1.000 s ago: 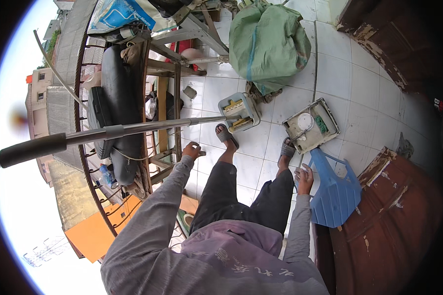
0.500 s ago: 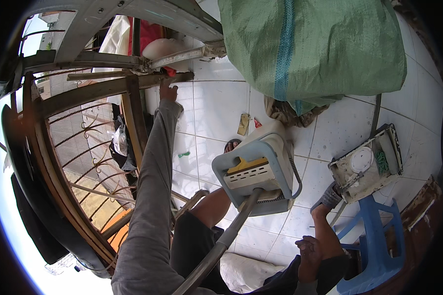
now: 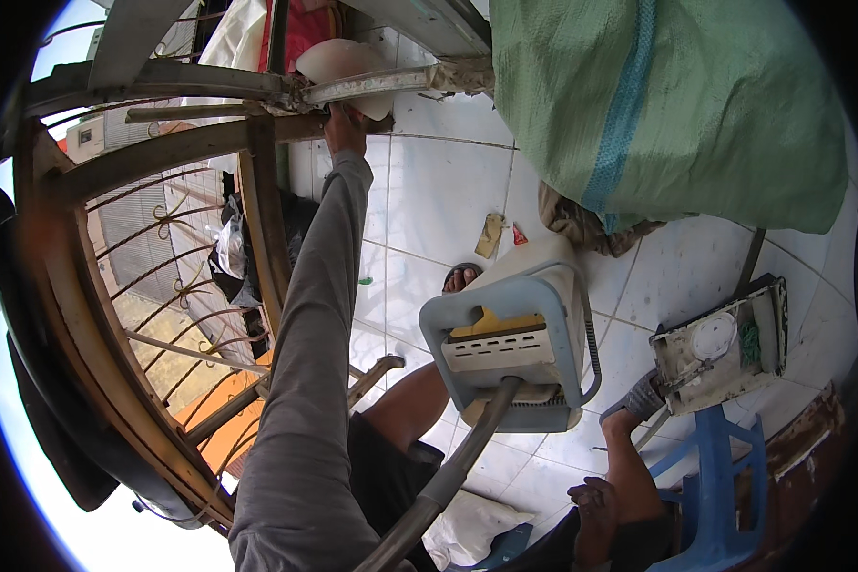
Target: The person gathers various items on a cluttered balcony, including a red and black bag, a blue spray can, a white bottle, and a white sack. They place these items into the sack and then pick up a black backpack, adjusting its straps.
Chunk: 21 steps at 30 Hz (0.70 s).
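My left arm in a grey sleeve stretches up to a metal and wood frame [image 3: 191, 157]. There my left hand [image 3: 346, 132] is at a crossbar, beside a pale rounded object [image 3: 341, 65]. The bar hides its fingertips, so I cannot tell whether they grip anything. Low on the right, my right hand [image 3: 596, 515] rests over my thigh, fingers loosely bent and nothing visible in them. Between my legs stands a white and grey plastic box-shaped device [image 3: 500, 348] with a yellow part inside and a metal pole [image 3: 448, 477] running toward me.
A large green woven sack [image 3: 677, 114] fills the upper right. A dirty white tray [image 3: 720, 338] with green string lies by a blue plastic stool [image 3: 725, 477]. Scraps lie on white floor tiles [image 3: 439, 205]. A curved rusty railing [image 3: 162, 286] borders the left.
My left hand has gone from pointing below the crossbar to reaching up at it by the pale rounded object. The view has shifted slightly. My right hand stays over my thigh.
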Available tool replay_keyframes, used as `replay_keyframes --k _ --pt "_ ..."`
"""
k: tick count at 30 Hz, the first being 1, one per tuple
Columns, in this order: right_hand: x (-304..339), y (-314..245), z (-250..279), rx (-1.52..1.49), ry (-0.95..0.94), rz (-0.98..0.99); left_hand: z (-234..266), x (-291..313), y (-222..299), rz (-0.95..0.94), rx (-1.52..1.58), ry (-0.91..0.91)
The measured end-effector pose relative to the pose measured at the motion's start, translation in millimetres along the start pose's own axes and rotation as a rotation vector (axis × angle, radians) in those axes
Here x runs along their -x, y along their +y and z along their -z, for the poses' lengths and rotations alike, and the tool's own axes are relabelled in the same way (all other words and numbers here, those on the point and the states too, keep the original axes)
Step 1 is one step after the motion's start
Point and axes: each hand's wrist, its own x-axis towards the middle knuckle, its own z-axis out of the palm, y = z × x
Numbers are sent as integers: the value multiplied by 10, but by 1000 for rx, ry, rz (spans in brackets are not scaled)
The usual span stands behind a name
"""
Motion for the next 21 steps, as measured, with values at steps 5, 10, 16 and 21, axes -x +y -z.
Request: replay_keyframes --k 5,10,16,21 --pt "-131 -57 118 41 -22 59 -301 -237 -926 134 43 -71" --pt "15 -60 87 -136 -23 11 174 404 -870 0 -47 -422" --pt "41 44 86 -420 -43 -15 1310 813 -483 77 57 -548" --pt "100 175 211 -445 -23 2 1627 1102 -335 84 198 -401"
